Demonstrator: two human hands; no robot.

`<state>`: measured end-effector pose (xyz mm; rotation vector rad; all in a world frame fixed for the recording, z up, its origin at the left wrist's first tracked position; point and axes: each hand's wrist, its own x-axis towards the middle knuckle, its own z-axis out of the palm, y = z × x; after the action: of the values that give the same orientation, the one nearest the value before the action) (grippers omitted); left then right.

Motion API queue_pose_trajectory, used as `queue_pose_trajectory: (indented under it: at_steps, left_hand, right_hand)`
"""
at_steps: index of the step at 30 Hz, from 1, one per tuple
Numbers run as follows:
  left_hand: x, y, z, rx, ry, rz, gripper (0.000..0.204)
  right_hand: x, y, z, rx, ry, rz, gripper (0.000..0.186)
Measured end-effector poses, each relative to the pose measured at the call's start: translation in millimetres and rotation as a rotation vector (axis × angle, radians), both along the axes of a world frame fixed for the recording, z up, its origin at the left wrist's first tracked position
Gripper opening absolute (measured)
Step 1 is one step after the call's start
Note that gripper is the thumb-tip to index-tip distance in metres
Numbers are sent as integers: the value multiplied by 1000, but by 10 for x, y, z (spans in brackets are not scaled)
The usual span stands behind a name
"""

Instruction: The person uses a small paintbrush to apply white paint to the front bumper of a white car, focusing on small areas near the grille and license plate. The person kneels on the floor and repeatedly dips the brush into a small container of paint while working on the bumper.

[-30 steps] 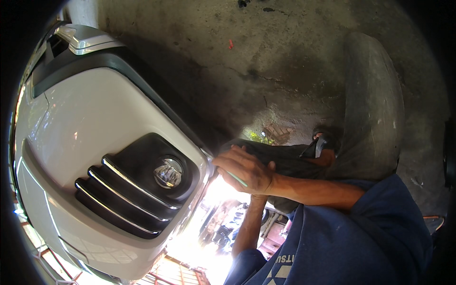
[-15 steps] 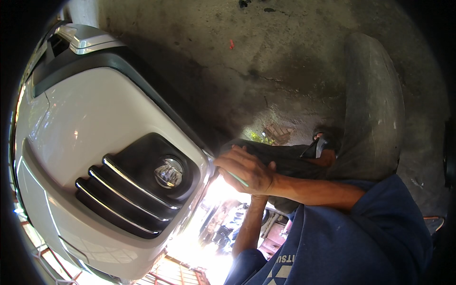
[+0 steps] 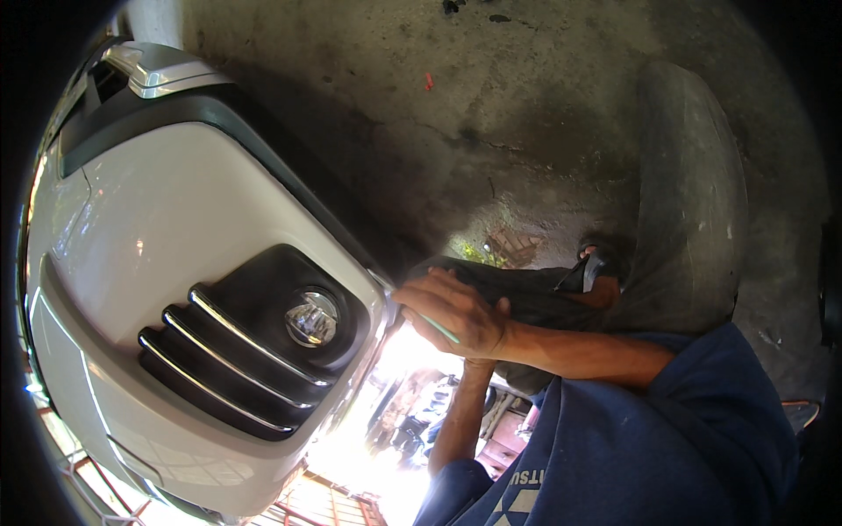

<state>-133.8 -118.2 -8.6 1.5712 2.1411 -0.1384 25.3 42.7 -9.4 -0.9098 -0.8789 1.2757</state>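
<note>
At the near edge of a pale car bumper (image 3: 202, 197), my right hand (image 3: 460, 311) is closed round a thin, pale green stick-like tool (image 3: 436, 328). The tool lies slanted across the hand; its far tip is hidden by the fingers. My fingertips sit right by the bumper's side edge, but whether they touch it I cannot tell. Behind the right hand is my left hand, with only its wrist (image 3: 478, 370) and forearm showing and its fingers hidden.
A round fog lamp (image 3: 311, 317) and several chrome strips (image 3: 259, 337) sit in the bumper's black recess. My bent legs (image 3: 688, 193) and a sandalled foot (image 3: 601, 270) rest over the stained concrete floor (image 3: 526, 96). A small red scrap (image 3: 429, 82) lies there.
My right hand has shifted very slightly left toward the bumper edge, still holding the green tool. Nothing else visibly differs.
</note>
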Motion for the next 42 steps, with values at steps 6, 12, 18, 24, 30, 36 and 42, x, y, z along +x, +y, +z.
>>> queue_pose_trajectory:
  at_steps: [6, 12, 18, 24, 30, 36, 42]
  left_hand:
    - [-30, -27, -6, -11, -8, 7, 81]
    - [-66, -59, -9, -20, -16, 16, 83]
    - [-96, -100, -20, -30, -25, 26, 85]
    - [-116, -144, -16, -41, -34, 38, 86]
    - [-136, -182, -26, -51, -43, 48, 88]
    - [-165, -211, -43, -61, -53, 54, 90]
    - [-169, -194, -84, -70, -48, 46, 91]
  right_hand:
    - [9, 7, -14, 2, -14, 11, 51]
    - [25, 48, 8, -9, -10, -17, 49]
    - [93, 50, 39, -70, 30, 70, 32]
    - [96, 63, 27, -59, 57, 67, 32]
    - [94, 54, 31, -65, 50, 66, 32]
    - [99, 64, 32, -67, 55, 77, 31]
    - [103, 61, 35, -60, 44, 64, 30]
